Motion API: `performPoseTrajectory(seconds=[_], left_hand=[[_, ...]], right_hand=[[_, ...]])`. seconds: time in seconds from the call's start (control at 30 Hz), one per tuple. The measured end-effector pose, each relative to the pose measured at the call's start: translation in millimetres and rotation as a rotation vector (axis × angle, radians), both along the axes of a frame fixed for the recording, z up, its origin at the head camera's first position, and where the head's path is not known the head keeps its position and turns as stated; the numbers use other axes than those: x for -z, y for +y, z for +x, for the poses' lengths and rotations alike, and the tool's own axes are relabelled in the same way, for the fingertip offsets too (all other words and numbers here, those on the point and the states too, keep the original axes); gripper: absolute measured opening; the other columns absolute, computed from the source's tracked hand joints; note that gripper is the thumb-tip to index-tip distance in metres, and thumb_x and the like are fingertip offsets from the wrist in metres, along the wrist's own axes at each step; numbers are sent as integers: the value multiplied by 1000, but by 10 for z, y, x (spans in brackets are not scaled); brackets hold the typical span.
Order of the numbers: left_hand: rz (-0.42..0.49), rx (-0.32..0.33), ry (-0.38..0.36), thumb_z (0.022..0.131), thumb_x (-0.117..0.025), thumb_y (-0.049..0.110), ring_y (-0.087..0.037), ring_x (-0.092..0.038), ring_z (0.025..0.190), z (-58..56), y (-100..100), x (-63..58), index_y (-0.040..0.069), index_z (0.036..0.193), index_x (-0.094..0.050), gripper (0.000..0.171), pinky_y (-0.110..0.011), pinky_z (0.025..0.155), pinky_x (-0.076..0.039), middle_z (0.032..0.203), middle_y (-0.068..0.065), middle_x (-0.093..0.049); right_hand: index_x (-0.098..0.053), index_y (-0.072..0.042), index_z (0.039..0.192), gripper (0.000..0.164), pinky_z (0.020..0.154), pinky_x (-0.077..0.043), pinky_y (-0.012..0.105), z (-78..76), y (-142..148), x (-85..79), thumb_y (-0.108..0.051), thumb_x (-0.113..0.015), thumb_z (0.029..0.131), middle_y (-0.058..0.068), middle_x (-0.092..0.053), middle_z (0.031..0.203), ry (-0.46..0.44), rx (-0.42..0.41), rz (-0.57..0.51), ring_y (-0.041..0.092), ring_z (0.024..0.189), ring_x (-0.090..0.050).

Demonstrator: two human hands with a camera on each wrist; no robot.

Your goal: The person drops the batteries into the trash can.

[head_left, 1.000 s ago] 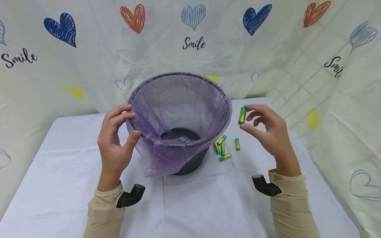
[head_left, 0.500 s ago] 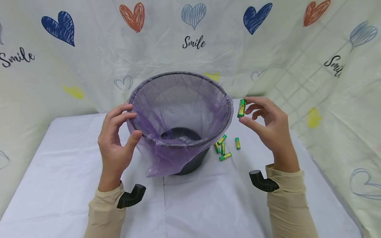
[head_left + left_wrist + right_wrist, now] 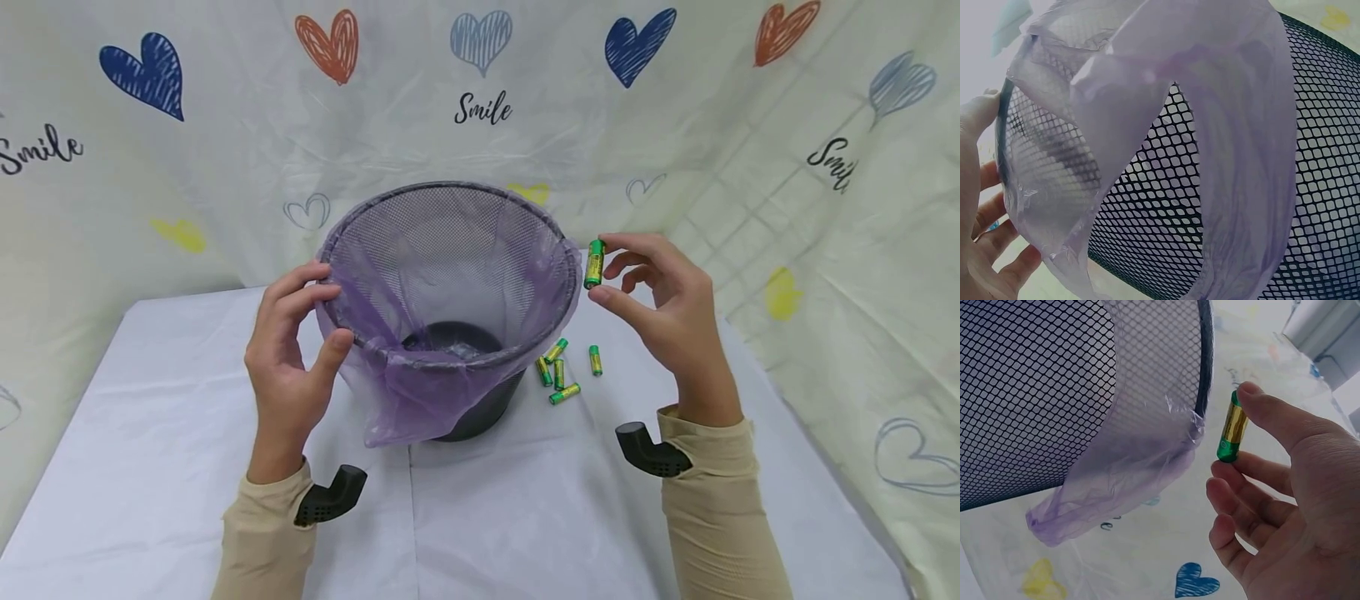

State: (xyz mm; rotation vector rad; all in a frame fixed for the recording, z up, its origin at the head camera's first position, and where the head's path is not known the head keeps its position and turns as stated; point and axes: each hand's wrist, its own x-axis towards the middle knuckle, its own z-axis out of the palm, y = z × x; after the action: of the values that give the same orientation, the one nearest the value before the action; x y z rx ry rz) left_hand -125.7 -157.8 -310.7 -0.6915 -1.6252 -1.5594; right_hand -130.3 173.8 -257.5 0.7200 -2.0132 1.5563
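Note:
A dark mesh wastebasket [image 3: 483, 417] lined with a thin purple plastic bag [image 3: 420, 400] stands on the table. My left hand [image 3: 292, 358] holds its rim at the left, thumb and fingertips spread along the edge; the left wrist view shows the thumb [image 3: 982, 109] on the rim and bag. Between thumb and index finger, my right hand [image 3: 667, 308] pinches a green and yellow battery [image 3: 595, 264] by its two ends. It hangs in the air just outside the basket's right rim, close to the bag but apart from it in the right wrist view.
Several matching batteries [image 3: 558, 373] lie on the white-covered table [image 3: 510, 517] right of the basket's base, one battery [image 3: 595, 360] slightly apart. Behind stands a pale curtain [image 3: 405, 108] printed with hearts.
My right hand has risen and moved left with the battery, closer to the wastebasket's rim. The left hand stays at the rim, and the batteries on the table have not moved.

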Motion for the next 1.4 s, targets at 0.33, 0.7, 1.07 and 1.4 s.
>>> performPoseTrajectory(seconds=[0.33,0.7,1.07,1.4], left_hand=[[-3,-8,-13,79,-72,25,-36,-45,120,-2,-6,19,-14,102,-58,47,-33,99,-44,118,-26,-53],[-8,-14,-8,80,-70,27,-36,-46,119,31,17,-24,-16,101,-58,49,-32,98,-44,118,-27,-53],[-7,-11,-4,80,-71,26,-36,-46,119,11,6,-7,-15,101,-58,48,-32,99,-44,119,-27,-52],[2,-1,-5,80,-71,25,-37,-45,120,-2,10,2,-15,102,-58,48,-33,99,-44,119,-27,-52]], right_hand=[[-58,13,109,42,65,-43,22,-10,-86,-61,16,-66,69,13,-62,104,11,-4,48,23,83,-54],[-61,7,109,43,68,-43,20,-9,-173,-138,14,-70,67,9,-62,100,11,43,140,20,81,-54],[-63,2,108,42,64,-37,22,0,-259,-230,8,-73,68,17,-61,95,33,100,238,16,74,-50],[-63,-2,110,44,62,-33,18,-33,-287,-229,4,-75,68,13,-63,98,35,131,293,16,70,-44]])
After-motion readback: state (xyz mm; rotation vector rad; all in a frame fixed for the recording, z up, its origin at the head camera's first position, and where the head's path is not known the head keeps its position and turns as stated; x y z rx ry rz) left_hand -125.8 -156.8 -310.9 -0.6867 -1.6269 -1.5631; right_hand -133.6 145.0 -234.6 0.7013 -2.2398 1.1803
